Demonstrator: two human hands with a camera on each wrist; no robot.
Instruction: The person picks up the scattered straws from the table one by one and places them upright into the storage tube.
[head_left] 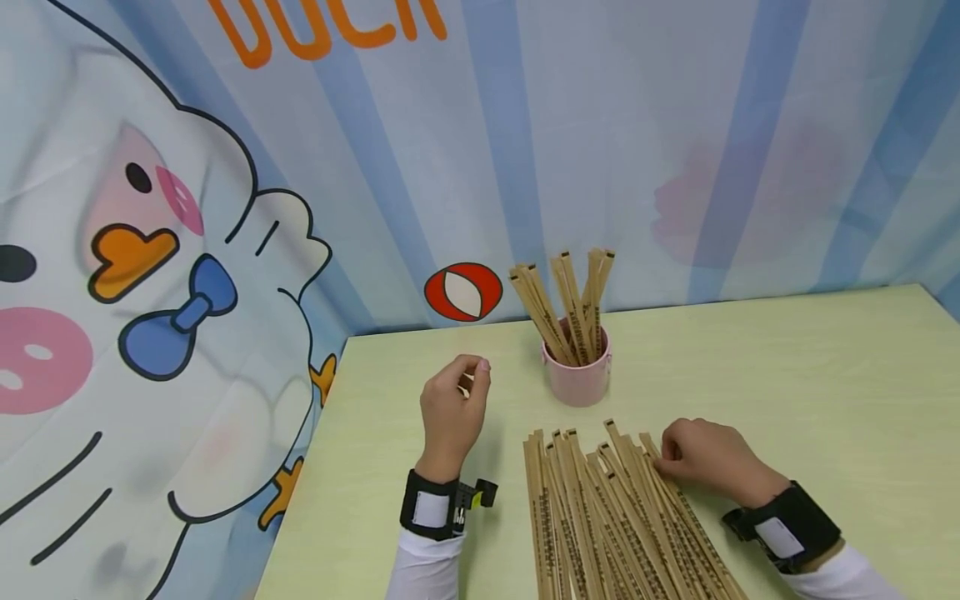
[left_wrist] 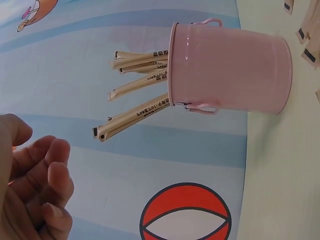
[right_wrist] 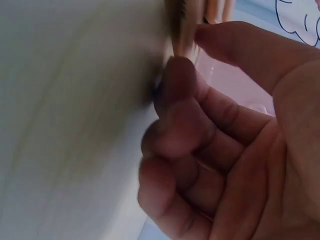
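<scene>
Many paper-wrapped straws [head_left: 585,508], tan with dark print and black tips, lie side by side in a loose pile on the table. At the pile's right edge, my right hand [head_left: 712,458] pinches a straw between thumb and fingers; the right wrist view shows the fingertips [right_wrist: 180,75] against the straws close to the tabletop. My left hand [head_left: 453,408] is raised to the left of the pile, its fingers loosely bent with nothing in them. Behind the pile, a pink bucket [left_wrist: 225,70] holds several wrapped straws [left_wrist: 135,117] standing upright and leaning apart.
The pale yellow table [head_left: 787,375] reaches back to a blue striped cloth backdrop [head_left: 600,125] printed with a cartoon duck and a red ball. Small handles stick out from the bucket's sides. Each wrist carries a black strap [head_left: 806,525] with a small camera.
</scene>
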